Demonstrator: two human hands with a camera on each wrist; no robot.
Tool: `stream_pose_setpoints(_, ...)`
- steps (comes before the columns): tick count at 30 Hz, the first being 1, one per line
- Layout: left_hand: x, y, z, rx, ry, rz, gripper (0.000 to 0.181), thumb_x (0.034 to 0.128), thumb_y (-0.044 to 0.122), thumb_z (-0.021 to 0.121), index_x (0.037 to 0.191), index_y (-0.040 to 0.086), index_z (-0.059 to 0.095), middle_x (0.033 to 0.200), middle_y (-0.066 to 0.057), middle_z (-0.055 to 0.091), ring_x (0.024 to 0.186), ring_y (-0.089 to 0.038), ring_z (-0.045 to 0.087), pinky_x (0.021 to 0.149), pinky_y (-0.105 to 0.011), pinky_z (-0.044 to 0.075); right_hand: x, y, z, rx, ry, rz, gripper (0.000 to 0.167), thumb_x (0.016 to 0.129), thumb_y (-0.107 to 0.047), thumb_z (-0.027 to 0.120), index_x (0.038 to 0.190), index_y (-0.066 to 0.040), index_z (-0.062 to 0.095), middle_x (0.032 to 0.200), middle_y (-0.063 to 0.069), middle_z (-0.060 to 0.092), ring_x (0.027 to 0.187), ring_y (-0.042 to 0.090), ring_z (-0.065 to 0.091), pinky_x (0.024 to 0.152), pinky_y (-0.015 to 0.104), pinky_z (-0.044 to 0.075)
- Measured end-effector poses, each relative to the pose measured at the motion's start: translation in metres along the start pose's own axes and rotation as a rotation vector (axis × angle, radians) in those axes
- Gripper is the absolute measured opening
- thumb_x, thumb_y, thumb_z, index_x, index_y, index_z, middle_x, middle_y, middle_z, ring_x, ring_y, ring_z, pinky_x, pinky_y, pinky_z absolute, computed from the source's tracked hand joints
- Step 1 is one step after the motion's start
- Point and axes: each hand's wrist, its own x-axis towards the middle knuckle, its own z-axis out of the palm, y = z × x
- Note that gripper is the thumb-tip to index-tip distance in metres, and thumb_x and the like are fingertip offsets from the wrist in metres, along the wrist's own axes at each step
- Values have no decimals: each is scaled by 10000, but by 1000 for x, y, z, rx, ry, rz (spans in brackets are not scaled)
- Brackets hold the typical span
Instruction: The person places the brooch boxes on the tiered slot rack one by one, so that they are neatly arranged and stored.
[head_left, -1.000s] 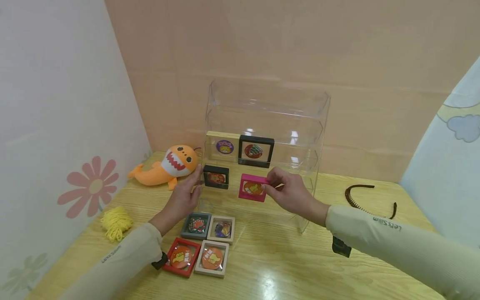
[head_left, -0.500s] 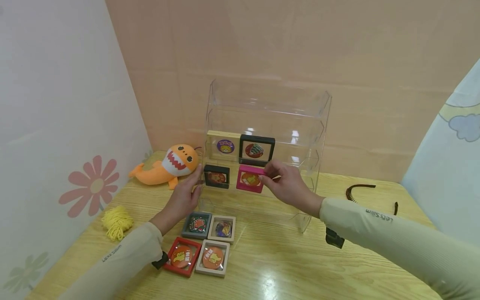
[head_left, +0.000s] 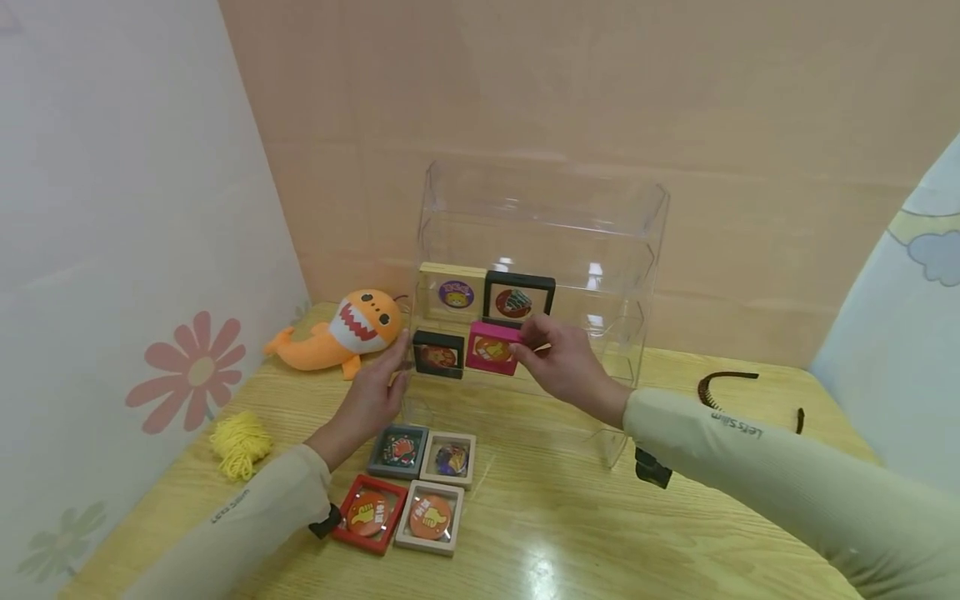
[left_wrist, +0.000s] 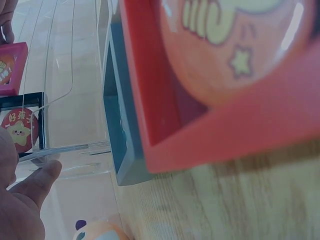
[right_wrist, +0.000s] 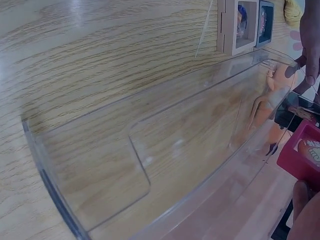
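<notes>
In the head view my right hand (head_left: 566, 362) pinches the right edge of a small pink display frame (head_left: 492, 347) with a round thumbs-up badge. It holds the frame upright at a lower tier of a clear acrylic rack (head_left: 540, 218). My left hand (head_left: 369, 398) grips the rack's left side edge; in the left wrist view its finger and thumb (left_wrist: 30, 200) lie on either side of that panel. Just left of the pink frame, on the same tier, stands a black frame (head_left: 438, 355) with a red star badge. A yellow frame (head_left: 452, 292) and another black frame (head_left: 519, 297) fill the tier above.
Before the rack lie a grey frame (head_left: 398, 451), a beige frame (head_left: 448, 460), a red frame (head_left: 370, 513) and a pale frame (head_left: 430, 517). An orange plush shark (head_left: 337, 333) and yellow yarn (head_left: 240, 444) sit left; a brown headband (head_left: 705, 390) lies right.
My right hand has moved left and slightly up with the pink frame, bringing it close to the black frame on that tier. The left hand keeps its place on the rack's side.
</notes>
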Motion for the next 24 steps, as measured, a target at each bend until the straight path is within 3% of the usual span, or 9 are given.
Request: stream_pose_setpoints(24, 1, 2, 2, 3, 7, 9, 608, 896, -61, 574, 1443, -56, 310, 1436, -208, 365, 1229, -338, 457, 981, -456, 394, -1, 11, 14, -90, -44, 15, 100, 873, -110, 690, 905, -101, 596, 853, 7, 647, 774, 141, 641, 662, 297, 553)
